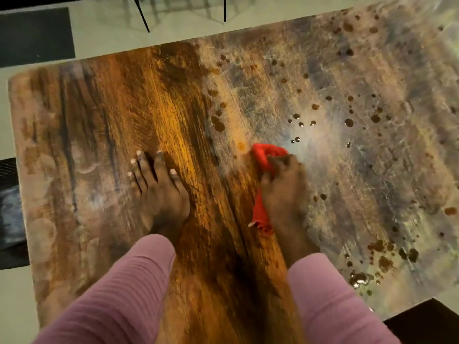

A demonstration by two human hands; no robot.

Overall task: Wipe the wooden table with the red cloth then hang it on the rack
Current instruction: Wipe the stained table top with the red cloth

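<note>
Head view: left hand [159, 192], fingers spread, flat on wooden surface [99, 115]. Right hand [282, 189], just beside it, fingers curled round red cloth [264, 155], cloth against surface. Brown droplets [349, 122] scattered right of right hand.

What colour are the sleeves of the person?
Dusty pink, ribbed sleeves; head view.

Dark mat [34, 36] on pale floor [106, 28]
</note>
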